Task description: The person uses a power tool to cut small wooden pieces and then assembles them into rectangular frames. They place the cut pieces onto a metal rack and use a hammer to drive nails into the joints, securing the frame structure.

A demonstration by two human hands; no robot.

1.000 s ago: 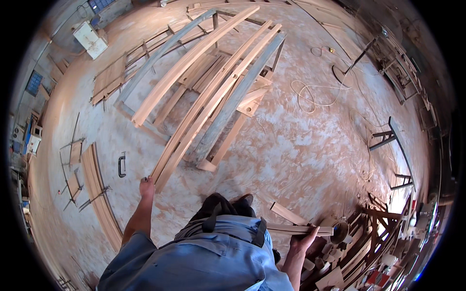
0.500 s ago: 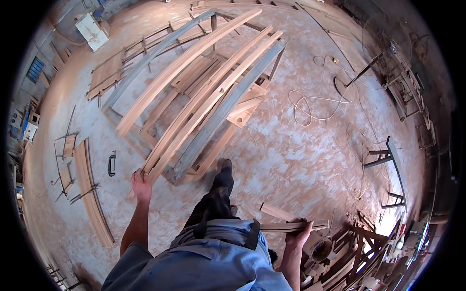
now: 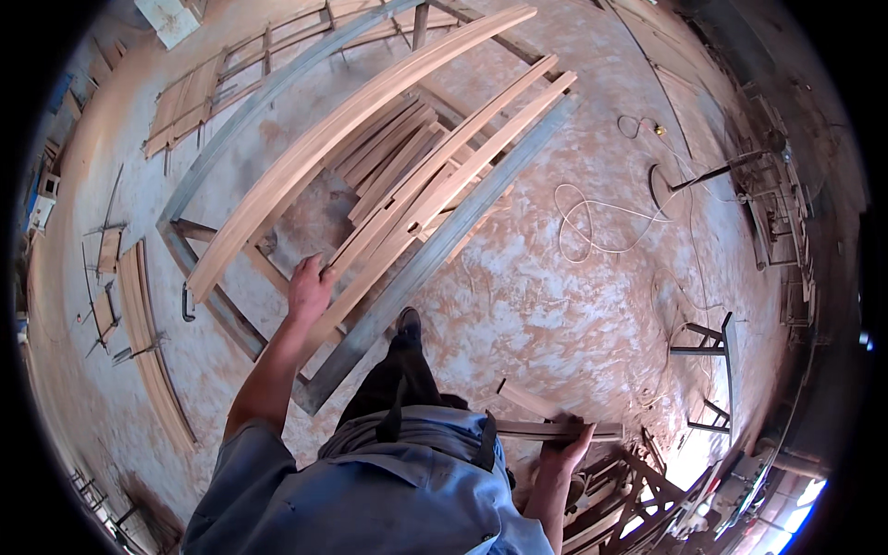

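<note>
Dusty workshop floor (image 3: 555,324). A long, pale wooden rail (image 3: 467,137) slants nine to one o'clock, left hand (image 3: 310,291) curled closed on its near end; right hand (image 3: 569,449), five o'clock, clasps brown wooden strips (image 3: 529,430). A straight grey beam (image 3: 462,226) runs parallel, toward three.

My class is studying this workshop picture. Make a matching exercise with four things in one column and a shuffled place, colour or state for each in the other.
Column one
1. Left hand
2. Right hand
3. Pale cord
4. Shirt

Column two
A. Lying in loops on the floor
B. Blue
C. At the near end of a long wooden bar
D. Gripping narrow wooden pieces

Right pairs: 1-C, 2-D, 3-A, 4-B
</note>
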